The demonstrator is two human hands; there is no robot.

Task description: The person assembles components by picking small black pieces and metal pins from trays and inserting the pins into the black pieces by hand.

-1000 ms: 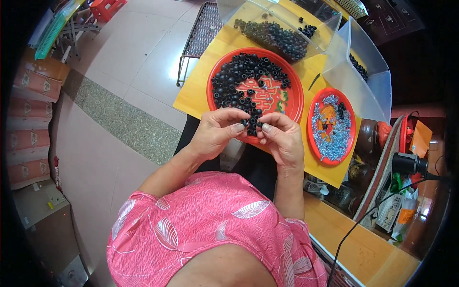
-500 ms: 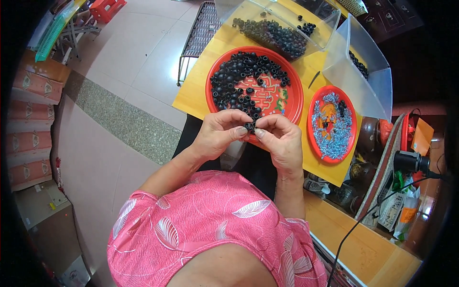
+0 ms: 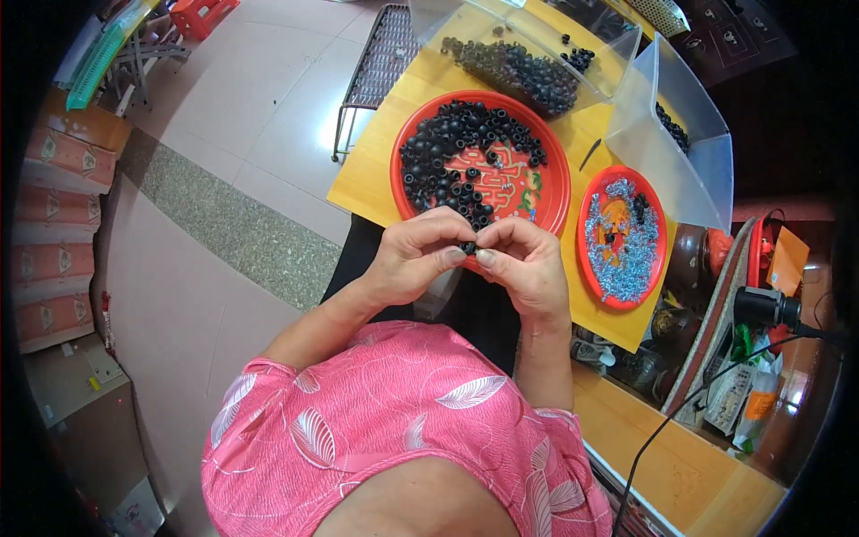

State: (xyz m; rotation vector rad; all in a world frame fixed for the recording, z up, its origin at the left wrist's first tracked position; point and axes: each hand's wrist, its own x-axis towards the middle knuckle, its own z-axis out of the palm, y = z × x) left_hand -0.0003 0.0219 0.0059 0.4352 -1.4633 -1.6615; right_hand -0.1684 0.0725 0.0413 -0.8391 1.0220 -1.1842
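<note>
My left hand point(image 3: 413, 253) and my right hand point(image 3: 526, 264) meet at the near rim of a red round tray point(image 3: 560, 208). Between the left thumb and forefinger sits a small black ring-shaped part point(image 3: 468, 248), mostly covered by the fingertips. The right thumb and forefinger are pinched together against its right side; whether they hold a second tiny piece is hidden. Many black hollow parts point(image 3: 438, 148) like it heap up in the tray's far and left portions, and its patterned bottom shows at the right.
Right of it, a red oval tray point(image 3: 663, 242) carries small silvery screw-like pieces point(image 3: 626, 273) and a few black parts. Behind stand a clear bin point(image 3: 528, 76) of black parts and a tilted translucent bin point(image 3: 716, 170). A thin dark tool point(image 3: 590, 154) lies on the yellow tabletop point(image 3: 358, 174).
My fingertips have drawn closer together over the black part, which shows less than before. The trays sit slightly lower and further right in the picture.
</note>
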